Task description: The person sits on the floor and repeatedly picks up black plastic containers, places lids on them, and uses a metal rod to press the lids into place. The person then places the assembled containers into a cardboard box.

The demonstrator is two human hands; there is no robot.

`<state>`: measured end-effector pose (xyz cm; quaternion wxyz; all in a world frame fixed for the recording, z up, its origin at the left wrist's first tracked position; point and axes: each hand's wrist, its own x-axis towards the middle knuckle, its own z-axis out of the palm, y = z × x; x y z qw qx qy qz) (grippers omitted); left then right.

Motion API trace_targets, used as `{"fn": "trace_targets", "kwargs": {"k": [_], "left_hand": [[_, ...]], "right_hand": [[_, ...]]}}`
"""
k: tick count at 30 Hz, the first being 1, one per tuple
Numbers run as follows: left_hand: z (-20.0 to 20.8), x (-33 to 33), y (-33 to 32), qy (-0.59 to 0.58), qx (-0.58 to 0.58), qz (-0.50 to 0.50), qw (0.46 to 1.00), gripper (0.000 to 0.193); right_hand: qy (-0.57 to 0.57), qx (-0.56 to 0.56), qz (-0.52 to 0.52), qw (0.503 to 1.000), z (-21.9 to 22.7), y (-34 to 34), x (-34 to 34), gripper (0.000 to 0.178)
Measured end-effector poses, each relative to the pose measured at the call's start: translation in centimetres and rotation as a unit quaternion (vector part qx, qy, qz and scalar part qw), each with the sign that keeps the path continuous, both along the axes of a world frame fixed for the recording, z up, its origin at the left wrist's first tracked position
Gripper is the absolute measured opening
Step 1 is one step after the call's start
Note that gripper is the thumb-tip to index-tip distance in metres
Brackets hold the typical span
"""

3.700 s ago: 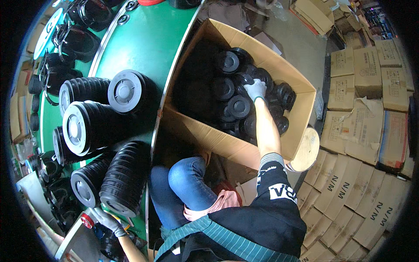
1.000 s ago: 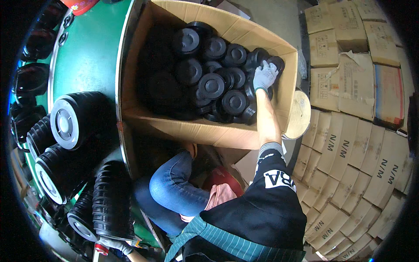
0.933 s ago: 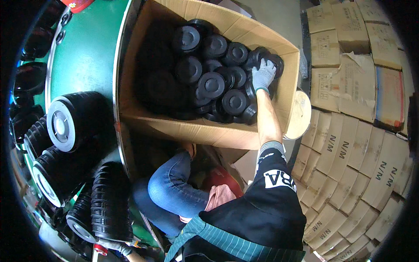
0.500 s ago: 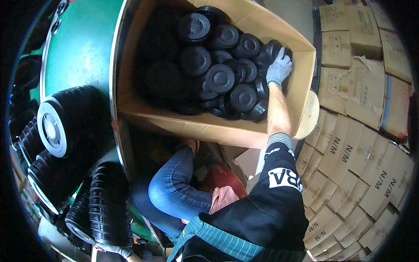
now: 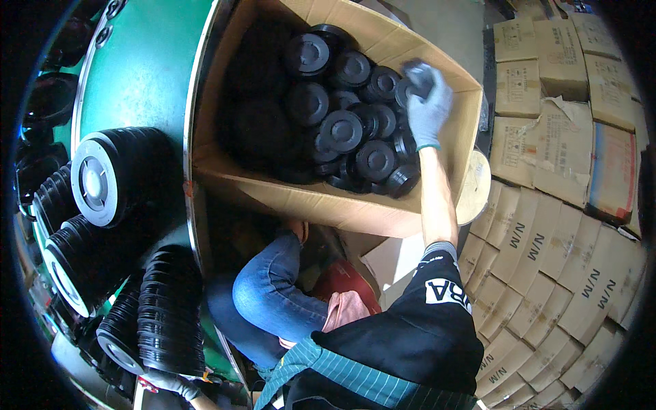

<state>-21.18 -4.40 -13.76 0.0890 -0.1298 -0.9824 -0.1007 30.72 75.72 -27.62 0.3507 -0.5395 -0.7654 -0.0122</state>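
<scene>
My right hand (image 5: 430, 108), in a grey-blue glove, is over the right side of a large open cardboard box (image 5: 311, 205). Its fingers are closed on a dark round plastic part (image 5: 418, 74), slightly blurred. Below it in the box lie many black round discs with raised centres, such as this black disc (image 5: 342, 131). At the lower left, my gloved left hand (image 5: 171, 384) is at the near end of a stack of black ribbed discs (image 5: 171, 314); its fingers are mostly hidden, and their grip cannot be made out.
A green table (image 5: 147, 68) with a metal edge runs along the left, bearing several more stacks, one with a grey end face (image 5: 93, 181). Cardboard cartons (image 5: 547, 239) are piled on the right. A round wooden seat (image 5: 476, 188) stands beside the box. My bent knee (image 5: 266, 287) is below it.
My right hand has drawn slightly back and left, lifting a dark round part from the discs. My left hand stays at the end of the stack. The whole view has shifted a little.
</scene>
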Motion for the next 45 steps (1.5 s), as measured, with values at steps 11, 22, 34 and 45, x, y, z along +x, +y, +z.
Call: {"fn": "trace_targets", "kwargs": {"k": [11, 22, 34, 45], "left_hand": [[-0.2, 0.5, -0.5, -0.002, -0.004, -0.004, 1.000, 0.041], [0.6, -0.9, 0.5, -0.022, -0.014, -0.028, 0.999, 0.042], [-0.8, 1.9, -1.7, -0.034, -0.001, -0.008, 0.999, 0.042], [-0.5, -0.2, -0.4, -0.038, 0.000, -0.034, 0.999, 0.043]], "right_hand": [[-0.340, -0.343, 0.203, 0.852, -4.3, 11.4, -13.9, 0.072], [-0.311, -0.223, 0.194, 0.903, -4.8, 11.4, -9.9, 0.081], [-0.185, -0.235, 0.144, 0.943, 1.5, -4.3, -3.1, 0.068], [0.321, -0.567, 0.138, 0.746, -1.5, -7.5, -2.7, 0.065]]}}
